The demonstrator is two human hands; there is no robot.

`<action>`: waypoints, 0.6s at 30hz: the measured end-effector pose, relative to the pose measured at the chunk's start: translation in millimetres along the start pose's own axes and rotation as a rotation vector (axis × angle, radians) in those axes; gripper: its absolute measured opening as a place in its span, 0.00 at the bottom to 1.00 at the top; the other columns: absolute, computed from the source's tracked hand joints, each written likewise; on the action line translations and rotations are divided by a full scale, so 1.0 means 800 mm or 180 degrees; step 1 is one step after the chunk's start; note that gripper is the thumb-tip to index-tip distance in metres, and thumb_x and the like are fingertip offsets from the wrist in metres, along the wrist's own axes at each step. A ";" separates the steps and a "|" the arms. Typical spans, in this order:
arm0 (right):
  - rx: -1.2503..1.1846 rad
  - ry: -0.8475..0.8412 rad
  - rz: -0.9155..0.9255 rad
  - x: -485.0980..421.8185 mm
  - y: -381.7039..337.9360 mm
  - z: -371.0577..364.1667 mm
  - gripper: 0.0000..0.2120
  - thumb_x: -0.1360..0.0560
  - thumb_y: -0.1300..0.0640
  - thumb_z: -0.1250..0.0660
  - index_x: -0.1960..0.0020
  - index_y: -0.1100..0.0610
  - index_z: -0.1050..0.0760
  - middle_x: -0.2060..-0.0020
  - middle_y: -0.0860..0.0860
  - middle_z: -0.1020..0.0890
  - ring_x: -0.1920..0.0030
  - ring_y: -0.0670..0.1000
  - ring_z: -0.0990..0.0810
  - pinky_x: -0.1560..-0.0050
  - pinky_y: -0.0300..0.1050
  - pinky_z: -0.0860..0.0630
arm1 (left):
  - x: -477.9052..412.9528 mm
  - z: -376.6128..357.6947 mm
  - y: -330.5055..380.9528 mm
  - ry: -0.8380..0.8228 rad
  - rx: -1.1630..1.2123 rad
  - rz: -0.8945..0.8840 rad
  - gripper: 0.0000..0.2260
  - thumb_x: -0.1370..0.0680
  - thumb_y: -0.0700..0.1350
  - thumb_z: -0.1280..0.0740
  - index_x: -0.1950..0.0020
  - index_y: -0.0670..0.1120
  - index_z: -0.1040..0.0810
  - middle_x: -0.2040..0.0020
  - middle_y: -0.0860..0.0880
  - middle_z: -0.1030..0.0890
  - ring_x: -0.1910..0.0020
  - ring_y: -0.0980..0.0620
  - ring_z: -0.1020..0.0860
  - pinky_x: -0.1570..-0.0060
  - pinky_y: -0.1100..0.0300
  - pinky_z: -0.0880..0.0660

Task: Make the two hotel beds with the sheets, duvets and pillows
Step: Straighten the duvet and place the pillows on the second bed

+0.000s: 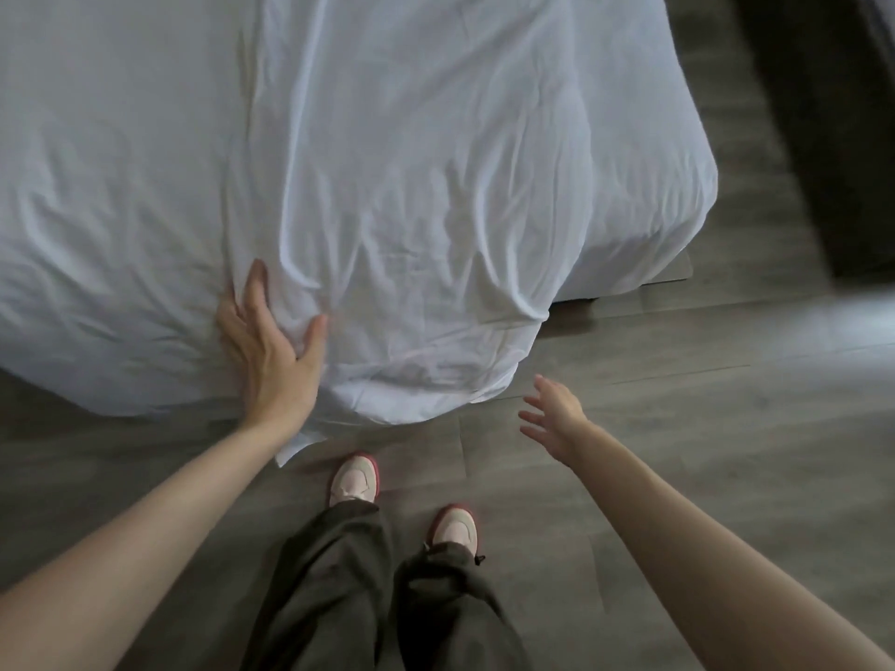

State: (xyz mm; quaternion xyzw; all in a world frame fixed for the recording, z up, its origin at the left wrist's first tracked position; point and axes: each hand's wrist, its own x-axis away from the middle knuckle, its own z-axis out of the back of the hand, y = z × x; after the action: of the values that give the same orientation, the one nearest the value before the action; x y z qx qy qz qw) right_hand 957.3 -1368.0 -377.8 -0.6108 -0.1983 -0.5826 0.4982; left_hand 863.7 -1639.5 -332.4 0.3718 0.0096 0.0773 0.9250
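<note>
Sheet (387,186) drapes the bed (668,278) across the upper left of the frame, its loose corner (416,380) hanging at lower centre, where our left hand (266,346) presses it with straight fingers (254,288) (the nearer one, we judge) and our right hand (552,423) hovers spread and empty just to its right.

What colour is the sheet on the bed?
The sheet is plain white; the head view shows it.

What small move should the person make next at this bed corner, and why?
Probably the right hand should take the hanging fold of the white fabric sheet and tuck it under. The sheet hangs loose and wrinkled, the right hand holds nothing, and the left hand presses the sheet flat.
</note>
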 end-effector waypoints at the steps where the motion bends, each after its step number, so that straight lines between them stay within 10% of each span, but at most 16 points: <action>1: -0.0274 -0.0058 -0.0100 -0.019 0.003 -0.006 0.22 0.17 0.51 0.44 0.25 0.56 0.39 0.30 0.58 0.32 0.34 0.60 0.28 0.37 0.54 0.30 | 0.003 -0.013 -0.014 0.0142 -0.0068 -0.0122 0.33 0.23 0.51 0.33 0.22 0.51 0.47 0.25 0.36 0.47 0.27 0.38 0.44 0.28 0.47 0.44; 4: -0.0713 -0.0284 -0.0249 -0.064 0.003 -0.024 0.25 0.19 0.47 0.41 0.25 0.55 0.38 0.31 0.56 0.31 0.29 0.59 0.33 0.29 0.54 0.35 | 0.015 -0.040 -0.043 0.0450 0.0056 -0.0278 0.32 0.23 0.52 0.35 0.23 0.49 0.44 0.28 0.33 0.44 0.28 0.36 0.42 0.29 0.48 0.45; 11: -0.0953 -0.0301 0.0095 -0.102 0.017 -0.058 0.15 0.20 0.55 0.40 0.36 0.56 0.24 0.45 0.52 0.17 0.46 0.56 0.19 0.47 0.51 0.21 | 0.034 -0.053 -0.081 0.0506 0.0809 -0.0326 0.26 0.21 0.38 0.34 0.27 0.41 0.41 0.31 0.45 0.36 0.30 0.47 0.35 0.28 0.53 0.39; 18: -0.0396 0.0871 0.0166 -0.040 0.065 -0.002 0.08 0.23 0.55 0.38 0.59 0.54 0.24 0.52 0.55 0.21 0.55 0.57 0.23 0.59 0.48 0.22 | 0.066 -0.023 -0.041 0.0207 0.0785 0.0384 0.07 0.17 0.39 0.43 0.48 0.49 0.42 0.52 0.45 0.33 0.61 0.56 0.36 0.56 0.62 0.39</action>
State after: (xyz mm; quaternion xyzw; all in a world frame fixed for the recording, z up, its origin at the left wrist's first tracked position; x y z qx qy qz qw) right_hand 991.8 -1380.8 -426.9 -0.5603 -0.0761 -0.6584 0.4968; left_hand 919.3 -1642.5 -366.5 0.4799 0.0267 0.1430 0.8652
